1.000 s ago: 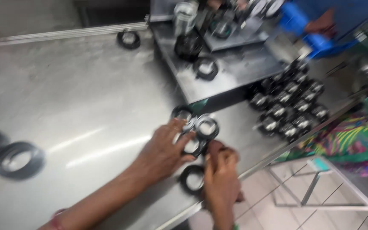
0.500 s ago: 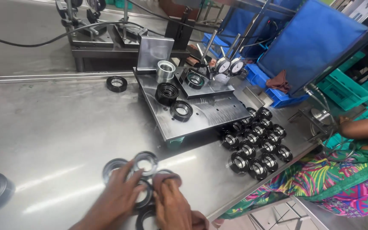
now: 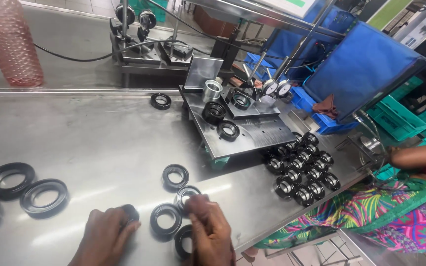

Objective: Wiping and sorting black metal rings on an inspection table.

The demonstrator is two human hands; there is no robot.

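1. Left hand (image 3: 103, 235): fingers clamped on a small black ring (image 3: 130, 214), low on the steel counter (image 3: 75, 133).
2. Right hand (image 3: 212, 231): fingers together on a second ring (image 3: 187, 196), just right of the first.
3. Another ring (image 3: 165, 219) lies between the hands.

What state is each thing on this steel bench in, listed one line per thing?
Left hand: fingers closed on a small black rubber ring.
Right hand: fingertips resting on a black metal-lined ring seal.
Black ring seal between the hands: lying flat, untouched.
Cluster of black seals: packed in rows beside the tilted grey steel plate.
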